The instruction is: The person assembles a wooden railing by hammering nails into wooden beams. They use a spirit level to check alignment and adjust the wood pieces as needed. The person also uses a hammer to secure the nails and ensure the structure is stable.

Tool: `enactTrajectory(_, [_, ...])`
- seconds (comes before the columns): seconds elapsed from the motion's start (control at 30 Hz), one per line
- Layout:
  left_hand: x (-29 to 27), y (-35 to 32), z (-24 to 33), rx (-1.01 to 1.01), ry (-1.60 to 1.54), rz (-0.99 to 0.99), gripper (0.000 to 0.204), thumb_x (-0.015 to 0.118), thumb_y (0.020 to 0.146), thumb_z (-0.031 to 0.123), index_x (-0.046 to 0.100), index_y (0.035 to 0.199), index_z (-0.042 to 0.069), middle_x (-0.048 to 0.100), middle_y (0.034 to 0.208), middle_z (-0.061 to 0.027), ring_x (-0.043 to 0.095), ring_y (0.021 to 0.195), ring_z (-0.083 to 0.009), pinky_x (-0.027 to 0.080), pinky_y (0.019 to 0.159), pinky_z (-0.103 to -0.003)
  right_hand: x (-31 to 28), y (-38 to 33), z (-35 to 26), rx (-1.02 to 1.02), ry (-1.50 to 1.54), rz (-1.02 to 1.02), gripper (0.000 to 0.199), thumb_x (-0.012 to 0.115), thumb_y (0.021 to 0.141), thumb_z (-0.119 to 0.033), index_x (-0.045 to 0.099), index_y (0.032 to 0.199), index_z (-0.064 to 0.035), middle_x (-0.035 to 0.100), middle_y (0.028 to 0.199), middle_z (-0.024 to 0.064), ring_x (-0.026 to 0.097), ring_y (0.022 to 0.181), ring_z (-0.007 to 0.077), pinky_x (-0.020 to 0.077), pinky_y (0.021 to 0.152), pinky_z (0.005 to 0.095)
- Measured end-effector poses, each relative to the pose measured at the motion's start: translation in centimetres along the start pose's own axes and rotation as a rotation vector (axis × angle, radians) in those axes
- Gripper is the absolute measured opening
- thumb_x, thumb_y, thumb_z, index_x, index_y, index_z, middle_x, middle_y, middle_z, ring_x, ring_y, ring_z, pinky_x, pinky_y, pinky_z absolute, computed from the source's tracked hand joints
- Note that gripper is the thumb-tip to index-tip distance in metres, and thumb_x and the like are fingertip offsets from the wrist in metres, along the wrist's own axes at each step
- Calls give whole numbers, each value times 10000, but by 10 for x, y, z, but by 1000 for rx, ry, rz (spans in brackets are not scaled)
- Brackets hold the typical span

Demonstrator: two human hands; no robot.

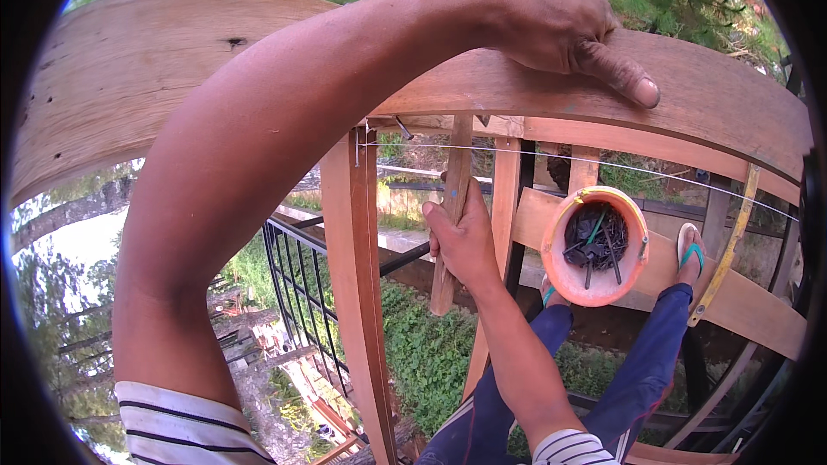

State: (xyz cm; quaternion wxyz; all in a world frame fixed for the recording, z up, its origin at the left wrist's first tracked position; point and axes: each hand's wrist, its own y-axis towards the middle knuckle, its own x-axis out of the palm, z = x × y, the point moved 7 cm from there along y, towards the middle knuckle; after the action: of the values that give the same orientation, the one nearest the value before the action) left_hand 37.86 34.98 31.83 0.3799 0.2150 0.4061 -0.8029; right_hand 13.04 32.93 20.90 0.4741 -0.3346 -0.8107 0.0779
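Spanning the view from side to side: one wooden beam (pixel 129 52), reddish brown, with small dark holes toward its left end.

Wooden post (pixel 357 293), one; upright below the beam, left of the right hand.

Plank (pixel 758 301), one; pale, running behind the bucket toward the right edge.

Railing (pixel 293 267), black bars, left of the post.

Bucket (pixel 594 295), one; round, orange-pink, between the feet, right of the right hand; what it rests on cannot be told.

Left hand (pixel 560 30), bare; laid over the beam's top edge, thumb extended along the near face and touching the wood. Fingers lie out of sight beyond the beam; how far this grip is curled cannot be told.

Right hand (pixel 465 241), bare; below the beam. Grip drawn closed, thumb to one side, fingers wrapped about a wooden handle.

Wooden handle (pixel 455 164), one; in the right hand, near upright with a slight tilt, its lower end projecting beneath the fist, its top reaching the beam's lower edge.

Yellow strip (pixel 725 245), one; slim, slanting across the plank.

Sandal (pixel 687 237), green-strapped, worn, beside the bucket.

String (pixel 551 153), white, stretched below the beam.

Nails (pixel 613 232), dark, heaped inside the bucket.
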Motion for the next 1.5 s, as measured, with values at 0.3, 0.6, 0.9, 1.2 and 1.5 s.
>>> enactTrajectory(0.3, [6, 0, -3, -35, 10, -34, 917, 646, 784, 835, 754, 855, -73, 690, 778, -196, 692, 804, -314, 538, 740, -448, 8, -5, 3, -22, 26, -139, 492, 654, 970, -104, 401, 1381, -10, 536, 787, 15, 514, 498, 70, 437, 438, 239])
enactTrajectory(0.6, [-7, -10, 11, -39, 29, 15, 912, 646, 797, 822, 750, 882, -81, 707, 834, -227, 704, 835, -332, 543, 772, -452, -26, 6, -1, 39, 74, 109, 431, 646, 970, -104, 408, 1316, -6, 534, 789, 30, 521, 495, 91, 455, 431, 263])
enactTrajectory(0.9, [1, -1, 6, -59, -17, -42, 876, 655, 801, 811, 761, 906, -52, 707, 829, -206, 698, 853, -316, 535, 773, -452, -12, 7, -15, 5, -149, -144, 523, 675, 975, -124, 382, 1388, 6, 547, 782, 21, 508, 510, 81, 440, 445, 259])
enactTrajectory(1.2, [-35, -87, 67, 148, 647, 688, 631, 691, 902, 589, 689, 1079, -17, 677, 910, -188, 708, 857, -305, 577, 702, -387, -100, -46, 26, 205, -144, 182, 319, 660, 972, -106, 464, 1209, -21, 503, 728, 4, 510, 503, 86, 426, 411, 265])
enactTrajectory(1.5, [239, -232, 70, -570, -1043, 935, 171, 754, 912, 143, 671, 864, 2, 671, 817, -42, 614, 746, -127, 480, 691, -296, -311, -158, -48, 275, -1106, 646, 317, 745, 859, -156, 498, 995, -9, 657, 832, 148, 689, 746, 267, 546, 690, 429])
